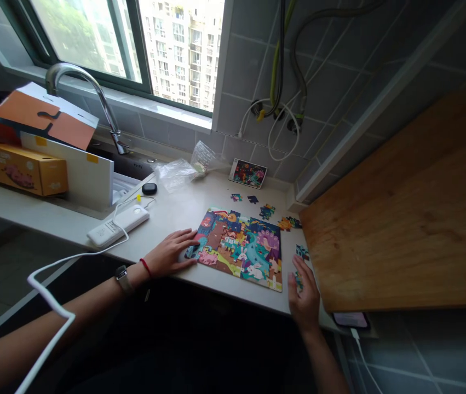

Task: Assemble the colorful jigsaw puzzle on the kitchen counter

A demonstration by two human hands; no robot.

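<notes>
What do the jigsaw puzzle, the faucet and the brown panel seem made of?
Jigsaw puzzle: probably printed cardboard, fairly matte, with flat interlocking pieces. Faucet: likely chromed metal, polished, with bright highlights. Brown panel: wood or laminate, low sheen, with grainy streaks.

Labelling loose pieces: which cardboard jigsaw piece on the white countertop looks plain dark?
The dark blue jigsaw piece below the colourful rectangular picture card, right of the pink and teal jigsaw piece. The other visible loose pieces show mixed colours.
</notes>
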